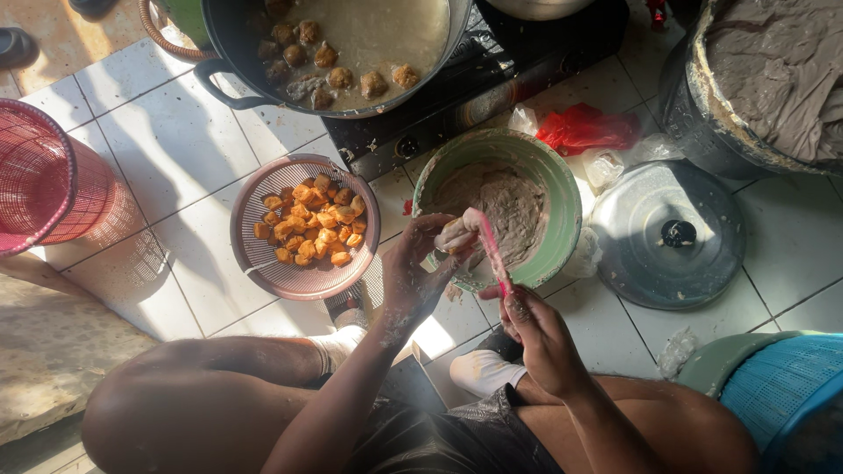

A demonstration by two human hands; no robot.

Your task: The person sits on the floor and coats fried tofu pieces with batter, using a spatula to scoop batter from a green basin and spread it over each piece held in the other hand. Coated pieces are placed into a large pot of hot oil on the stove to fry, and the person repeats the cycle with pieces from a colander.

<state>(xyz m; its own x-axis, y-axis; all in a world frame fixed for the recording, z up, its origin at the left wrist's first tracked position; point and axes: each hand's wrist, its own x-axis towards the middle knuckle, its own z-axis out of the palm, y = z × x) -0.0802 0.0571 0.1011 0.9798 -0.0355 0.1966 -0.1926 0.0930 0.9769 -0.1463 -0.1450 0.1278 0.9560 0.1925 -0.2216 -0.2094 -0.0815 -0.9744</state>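
My left hand (420, 268) is curled around a pale lump of tofu and paste (458, 233) just over the near rim of a green bowl (562, 189) of grey-brown paste. My right hand (533, 329) grips a pink spoon (493, 254) whose tip presses into that lump. A pinkish-brown colander (255, 250) of orange fried tofu puffs (309, 220) sits to the left of my left hand. Beyond it a dark pot (230, 39) of cloudy broth with floating brown pieces stands on a black stove (492, 83).
A red mesh basket (39, 180) stands at far left. A round metal lid (667, 233) lies right of the green bowl, a large tub of grey paste (773, 79) behind it. Red plastic bag (584, 127) near the stove. Blue basket (781, 391) at lower right. My bare knees frame the tiled floor.
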